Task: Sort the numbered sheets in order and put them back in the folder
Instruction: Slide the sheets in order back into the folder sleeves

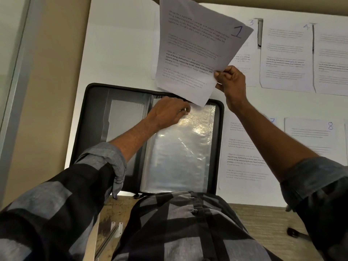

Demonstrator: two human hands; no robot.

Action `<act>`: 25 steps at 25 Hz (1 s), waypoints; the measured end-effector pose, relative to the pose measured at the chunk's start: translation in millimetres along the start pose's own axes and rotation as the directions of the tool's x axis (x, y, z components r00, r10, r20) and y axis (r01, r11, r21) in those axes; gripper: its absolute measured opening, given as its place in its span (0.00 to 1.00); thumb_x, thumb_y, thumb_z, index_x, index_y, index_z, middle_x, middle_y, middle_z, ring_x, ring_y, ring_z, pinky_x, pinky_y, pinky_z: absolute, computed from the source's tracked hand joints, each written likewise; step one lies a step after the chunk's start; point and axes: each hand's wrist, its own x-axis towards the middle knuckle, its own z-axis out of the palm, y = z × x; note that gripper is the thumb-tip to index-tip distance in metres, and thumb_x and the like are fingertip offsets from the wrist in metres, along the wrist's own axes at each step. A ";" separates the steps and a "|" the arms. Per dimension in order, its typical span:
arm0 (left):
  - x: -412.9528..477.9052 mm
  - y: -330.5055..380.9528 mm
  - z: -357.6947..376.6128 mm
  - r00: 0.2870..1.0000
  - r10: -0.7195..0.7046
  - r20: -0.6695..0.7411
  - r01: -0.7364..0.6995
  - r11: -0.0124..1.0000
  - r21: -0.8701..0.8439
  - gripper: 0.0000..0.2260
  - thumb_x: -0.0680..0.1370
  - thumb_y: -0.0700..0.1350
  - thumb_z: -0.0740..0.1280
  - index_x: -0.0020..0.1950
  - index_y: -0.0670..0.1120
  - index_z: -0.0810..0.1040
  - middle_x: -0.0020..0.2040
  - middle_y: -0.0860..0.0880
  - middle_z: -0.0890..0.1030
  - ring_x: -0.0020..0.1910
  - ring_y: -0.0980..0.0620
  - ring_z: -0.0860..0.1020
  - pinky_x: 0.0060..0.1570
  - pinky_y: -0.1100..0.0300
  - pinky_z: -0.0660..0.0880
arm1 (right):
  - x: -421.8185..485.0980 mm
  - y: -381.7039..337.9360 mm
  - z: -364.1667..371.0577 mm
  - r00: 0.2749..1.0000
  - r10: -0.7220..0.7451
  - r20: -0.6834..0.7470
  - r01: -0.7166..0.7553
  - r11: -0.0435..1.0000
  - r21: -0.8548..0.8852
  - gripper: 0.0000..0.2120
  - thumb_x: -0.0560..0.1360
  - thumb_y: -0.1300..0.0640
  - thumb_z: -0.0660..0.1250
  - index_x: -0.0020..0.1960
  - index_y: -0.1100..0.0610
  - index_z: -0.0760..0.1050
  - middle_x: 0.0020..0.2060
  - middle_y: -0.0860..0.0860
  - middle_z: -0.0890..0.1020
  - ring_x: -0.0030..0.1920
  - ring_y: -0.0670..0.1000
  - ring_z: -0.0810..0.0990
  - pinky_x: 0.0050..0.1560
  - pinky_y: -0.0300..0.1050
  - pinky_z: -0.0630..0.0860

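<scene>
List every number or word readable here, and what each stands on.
"1": handwritten on the held sheet, pinched by the right hand.
"way of living. Defined by a slower pace": bold print, same sheet.
"3": sheet behind it.
"4": next sheet rightward.
"7": sheet under the right forearm.
"8": lower-right sheet.
Other print: too blurred.

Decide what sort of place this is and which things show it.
Probably an office desk: a white table with printed sheets laid out, sheet 1 in the right hand, an open zip folder whose clear sleeve the left hand pinches, carpet below.
</scene>
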 end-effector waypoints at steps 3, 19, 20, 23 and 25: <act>1.3 -0.1 0.6 1.000 -0.004 0.003 0.004 1.000 0.007 0.08 0.82 0.50 0.66 0.56 0.52 0.83 0.51 0.54 0.85 0.49 0.53 0.81 0.49 0.56 0.72 | 0.6 1.1 10.8 1.000 -0.013 -0.007 0.013 1.000 0.010 0.05 0.78 0.64 0.70 0.53 0.59 0.76 0.54 0.59 0.85 0.57 0.58 0.85 0.56 0.54 0.83; 4.5 -21.4 -13.2 0.988 -0.132 0.086 0.130 0.991 0.020 0.22 0.76 0.67 0.68 0.56 0.51 0.82 0.48 0.55 0.85 0.48 0.53 0.81 0.48 0.58 0.67 | 5.4 -2.9 -19.1 0.984 0.068 0.165 -0.047 0.991 -0.128 0.14 0.80 0.64 0.69 0.62 0.69 0.73 0.57 0.59 0.85 0.57 0.57 0.85 0.54 0.51 0.84; 3.6 -27.2 -18.3 0.983 -0.156 0.100 0.150 0.987 0.057 0.25 0.74 0.70 0.68 0.56 0.51 0.82 0.48 0.55 0.84 0.48 0.53 0.81 0.49 0.56 0.67 | 6.3 -2.8 -18.8 0.983 0.076 0.165 -0.055 0.990 -0.129 0.13 0.79 0.64 0.69 0.62 0.68 0.74 0.56 0.59 0.85 0.57 0.57 0.85 0.54 0.52 0.84; 1.2 -44.2 -32.6 0.965 -0.218 0.146 0.194 0.967 0.163 0.28 0.70 0.75 0.66 0.55 0.54 0.83 0.47 0.56 0.84 0.53 0.52 0.78 0.55 0.52 0.65 | 10.2 -0.2 -17.4 0.982 0.088 0.167 -0.066 0.989 -0.130 0.11 0.79 0.64 0.70 0.59 0.65 0.75 0.56 0.58 0.86 0.56 0.57 0.86 0.55 0.52 0.84; 1.3 -54.8 -41.4 0.955 -0.248 0.159 0.217 0.957 0.190 0.27 0.69 0.76 0.67 0.52 0.56 0.84 0.47 0.56 0.83 0.55 0.51 0.76 0.57 0.50 0.64 | 13.1 2.2 -16.4 0.980 0.101 0.170 -0.082 0.989 -0.120 0.10 0.79 0.63 0.71 0.58 0.63 0.75 0.55 0.58 0.86 0.56 0.57 0.86 0.55 0.53 0.84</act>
